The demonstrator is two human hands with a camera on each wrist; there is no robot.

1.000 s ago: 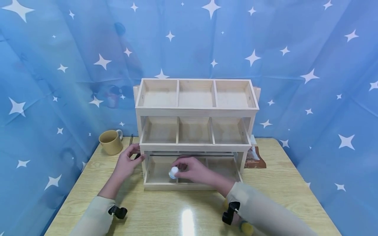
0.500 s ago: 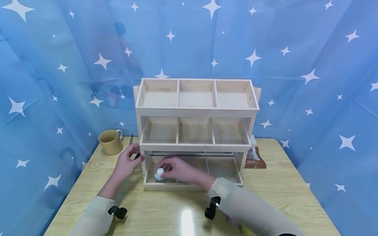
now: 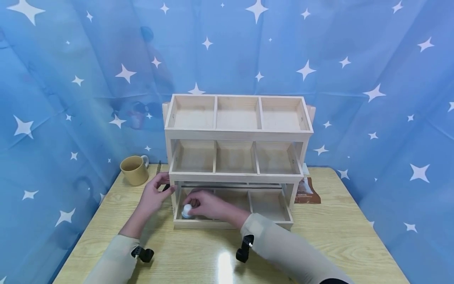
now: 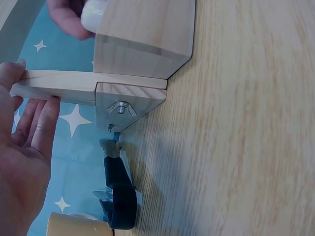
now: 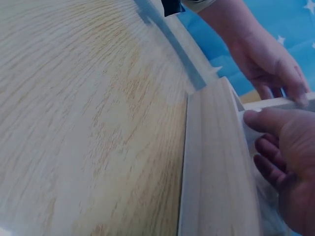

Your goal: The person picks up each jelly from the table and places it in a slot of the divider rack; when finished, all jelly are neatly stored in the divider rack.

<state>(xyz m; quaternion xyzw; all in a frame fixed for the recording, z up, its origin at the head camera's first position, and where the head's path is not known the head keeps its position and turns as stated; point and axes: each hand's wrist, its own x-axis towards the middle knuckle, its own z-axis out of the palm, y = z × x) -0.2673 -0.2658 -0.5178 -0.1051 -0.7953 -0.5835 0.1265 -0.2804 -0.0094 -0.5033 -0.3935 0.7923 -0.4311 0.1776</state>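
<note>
A three-tier wooden shelf [image 3: 235, 136] with divided trays stands on the table. My left hand [image 3: 153, 196] grips its left upright [image 4: 59, 83], thumb on one side and fingers on the other in the left wrist view. My right hand [image 3: 209, 204] pinches a small container with a rounded white top [image 3: 186, 210], low in the left compartment of the bottom tray [image 3: 230, 225]. In the left wrist view the white top [image 4: 93, 15] shows beside the tray's end, at my right fingertips. My right hand hides most of it in the right wrist view.
A tan mug [image 3: 134, 170] stands left of the shelf. Near it lies a thing with a black looped handle [image 4: 122, 196]. A brown packet [image 3: 307, 193] lies behind the shelf's right side. A blue curtain [image 3: 227, 43] with white stars hangs behind.
My right hand has moved left with the white-topped container, from over the bottom tray's first divider to down in its left compartment. My left hand stays on the upright.
</note>
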